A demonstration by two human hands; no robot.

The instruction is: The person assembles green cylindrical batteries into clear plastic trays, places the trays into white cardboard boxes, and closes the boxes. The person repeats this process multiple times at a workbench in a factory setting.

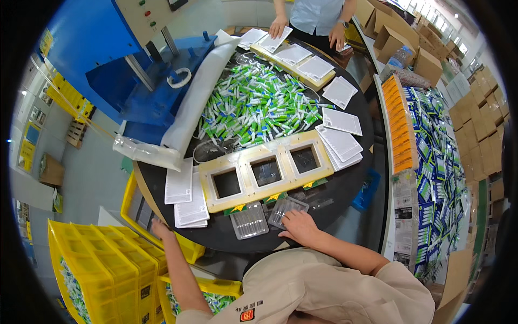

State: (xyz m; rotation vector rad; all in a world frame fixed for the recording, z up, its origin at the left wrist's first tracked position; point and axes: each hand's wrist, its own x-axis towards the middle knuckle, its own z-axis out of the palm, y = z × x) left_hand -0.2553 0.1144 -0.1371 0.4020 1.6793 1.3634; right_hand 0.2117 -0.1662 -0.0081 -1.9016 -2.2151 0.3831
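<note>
My right hand (300, 226) is on a clear plastic blister tray (286, 207) at the near edge of the round black table, fingers over its near side and thumb apart. A second clear blister tray (249, 222) lies to its left. Behind them sits a pale yellow frame (242, 193) with three square openings, with green tabs bearing yellow arrows along its front. Low on the left, my left hand (161, 229) is beside a yellow crate (192, 250), off the table; its fingers are too small and blurred to read.
Green and white tubes (253, 105) are heaped mid-table. White printed cards (190, 209) lie in stacks around the frame. A blue press (156, 102) stands left. Across the table, a person's hand (278, 27) touches cards on another frame (322, 81). Yellow crates (108, 264) stand near left.
</note>
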